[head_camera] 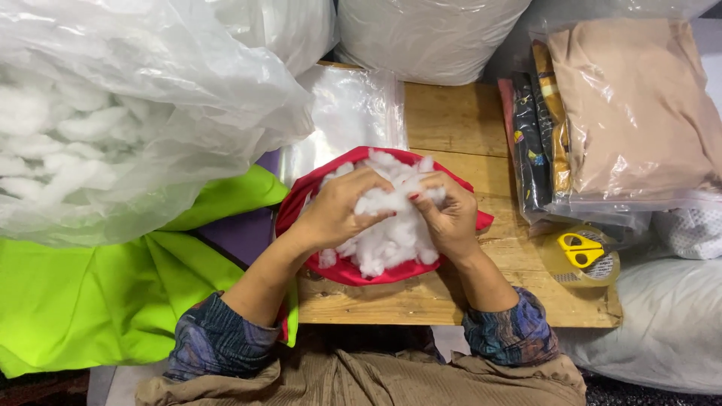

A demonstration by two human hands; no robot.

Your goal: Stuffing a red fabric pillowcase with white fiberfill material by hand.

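1. I see my left hand [336,210] at frame centre, fingers curled shut on a tuft of the fluffy white stuffing [391,233].
2. My right hand [450,214] pinches the same tuft, fingers bent tight.
3. The stuffing sits in a smooth red fabric cover [361,272] on the wooden bench [451,128].
4. Crinkly clear bag of stuffing [113,113] fills upper left; yellow-handled scissors [579,249] lie at right.

Small sewing or cushion-stuffing workshop. Landmark: bare wooden worktable [451,128]. Left of it, a large clear bag of white fibre filling [98,113] over lime-green fabric [90,293]; on its right edge, bagged folded fabrics [632,113], tape roll [583,259], yellow-handled scissors [579,248]; behind it, stuffed white sacks [429,34].
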